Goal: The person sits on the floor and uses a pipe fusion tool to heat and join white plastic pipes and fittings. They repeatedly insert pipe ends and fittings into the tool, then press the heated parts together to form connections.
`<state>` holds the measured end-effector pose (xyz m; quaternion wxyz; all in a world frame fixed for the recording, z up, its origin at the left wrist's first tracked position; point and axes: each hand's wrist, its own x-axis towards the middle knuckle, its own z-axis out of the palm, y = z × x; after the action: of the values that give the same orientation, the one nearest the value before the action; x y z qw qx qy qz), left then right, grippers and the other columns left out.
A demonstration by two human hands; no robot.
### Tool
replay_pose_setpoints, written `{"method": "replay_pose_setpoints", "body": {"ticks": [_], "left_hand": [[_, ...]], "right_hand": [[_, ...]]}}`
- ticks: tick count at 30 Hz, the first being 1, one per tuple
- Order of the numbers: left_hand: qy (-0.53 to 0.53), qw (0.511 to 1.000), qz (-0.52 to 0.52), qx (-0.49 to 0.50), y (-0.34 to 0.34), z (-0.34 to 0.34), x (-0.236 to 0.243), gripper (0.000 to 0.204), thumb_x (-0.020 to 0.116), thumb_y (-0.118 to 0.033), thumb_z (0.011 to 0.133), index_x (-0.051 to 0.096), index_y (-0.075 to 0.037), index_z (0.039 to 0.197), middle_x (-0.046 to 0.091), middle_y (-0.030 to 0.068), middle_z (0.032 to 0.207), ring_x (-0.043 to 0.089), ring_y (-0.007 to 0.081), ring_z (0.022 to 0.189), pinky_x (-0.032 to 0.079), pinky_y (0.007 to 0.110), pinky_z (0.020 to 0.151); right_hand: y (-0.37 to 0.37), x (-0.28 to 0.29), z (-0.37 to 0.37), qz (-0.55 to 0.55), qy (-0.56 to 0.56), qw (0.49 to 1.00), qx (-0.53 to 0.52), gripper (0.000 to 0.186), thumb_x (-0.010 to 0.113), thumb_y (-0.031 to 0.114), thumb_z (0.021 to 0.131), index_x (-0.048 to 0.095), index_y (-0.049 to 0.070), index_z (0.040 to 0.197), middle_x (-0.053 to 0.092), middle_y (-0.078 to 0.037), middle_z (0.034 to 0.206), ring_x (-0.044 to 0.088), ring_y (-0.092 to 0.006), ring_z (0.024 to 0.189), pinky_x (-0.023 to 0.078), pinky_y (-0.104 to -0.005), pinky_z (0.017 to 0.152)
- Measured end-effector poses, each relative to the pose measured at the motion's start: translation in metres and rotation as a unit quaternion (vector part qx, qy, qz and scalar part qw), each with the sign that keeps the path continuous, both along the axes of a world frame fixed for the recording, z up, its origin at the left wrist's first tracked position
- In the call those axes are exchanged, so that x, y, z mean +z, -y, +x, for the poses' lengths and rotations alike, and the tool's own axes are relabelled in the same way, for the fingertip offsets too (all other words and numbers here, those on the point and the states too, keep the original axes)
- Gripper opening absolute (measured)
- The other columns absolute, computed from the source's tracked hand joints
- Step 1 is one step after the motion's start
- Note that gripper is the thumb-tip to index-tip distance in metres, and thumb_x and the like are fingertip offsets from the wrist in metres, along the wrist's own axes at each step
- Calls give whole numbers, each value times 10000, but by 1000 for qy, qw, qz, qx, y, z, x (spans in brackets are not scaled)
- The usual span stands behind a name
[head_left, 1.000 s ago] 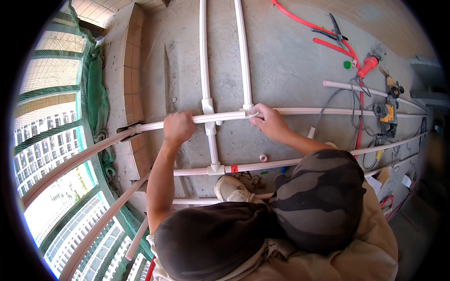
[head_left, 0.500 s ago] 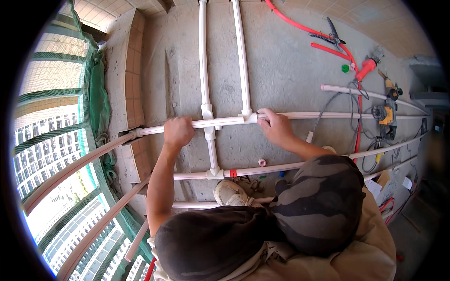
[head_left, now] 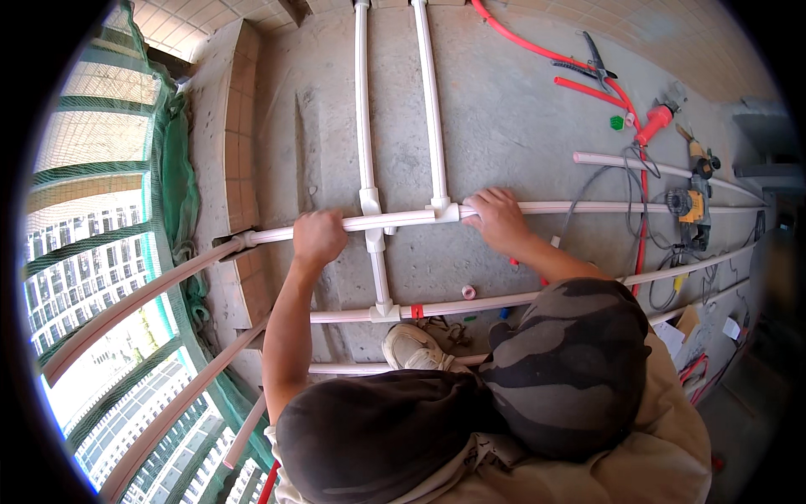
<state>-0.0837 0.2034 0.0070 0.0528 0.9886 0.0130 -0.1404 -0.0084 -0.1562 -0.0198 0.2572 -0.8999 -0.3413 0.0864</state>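
A long white plastic pipe (head_left: pixel 365 223) runs from left to right in front of me. My left hand (head_left: pixel 319 237) is closed around it, to the left of the place where it crosses over a branch pipe (head_left: pixel 378 270). A white tee fitting (head_left: pixel 442 210) joins the long pipe to one of two white pipes that run toward the far side. Just right of this tee, my right hand (head_left: pixel 497 220) grips the pipe (head_left: pixel 579 207) from above, its fingers curled over it. The undersides of both hands' grips are hidden.
Parallel pipes (head_left: pixel 470 304) lie nearer my shoe (head_left: pixel 413 347). At right are a red-handled power tool (head_left: pixel 655 123), a yellow power tool (head_left: pixel 693 206), cables, a red tube (head_left: pixel 537 44) and black-handled cutters (head_left: pixel 598 60). Green netting (head_left: pixel 172 160) hangs along the left opening, above a tiled ledge (head_left: pixel 241 126).
My right hand has slid a little to the right, off the tee's end, and its fingers now wrap over the pipe. Red bits show beside my right forearm. My left hand stays put.
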Motion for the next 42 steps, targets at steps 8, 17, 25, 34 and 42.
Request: {"method": "replay_pose_setpoints", "body": {"ticks": [8,17,25,34,42], "left_hand": [[14,1000,0,-13,-3,-3,-9,131,575,-133,791,669,-66,728,705,191,768,696,394,749,539,525,727],[33,998,-7,-59,-9,-17,-15,60,567,-53,761,592,-58,707,657,184,723,649,414,748,478,543,758],[44,995,52,-75,2,-21,-15,49,576,-23,813,560,-31,858,611,169,984,560,388,1002,445,519,909],[8,989,145,-7,11,-20,-16,175,623,-60,818,577,-39,986,583,176,1048,547,394,1091,445,514,936],[-133,978,127,101,-3,-1,-43,341,685,-107,725,587,-28,1042,584,219,1114,540,427,1174,447,565,1003]], "right_hand": [[-2,-3,1,-32,-54,998,-6,315,772,215,812,670,74,1075,652,-93,1115,586,-287,1128,427,-454,989],[89,51,-12,19,-39,997,-56,358,759,136,843,641,44,1168,598,-110,1245,556,-334,1179,440,-422,1029],[287,70,-53,114,-57,892,-433,403,740,132,837,624,21,1207,619,-145,1151,604,-292,1108,487,-394,958],[539,15,25,420,-106,440,-787,305,747,142,905,598,36,1149,631,-83,940,611,-205,770,524,-330,710],[574,-15,46,690,-59,296,-658,137,741,109,884,637,26,918,620,-85,803,598,-218,649,527,-412,652]]}}
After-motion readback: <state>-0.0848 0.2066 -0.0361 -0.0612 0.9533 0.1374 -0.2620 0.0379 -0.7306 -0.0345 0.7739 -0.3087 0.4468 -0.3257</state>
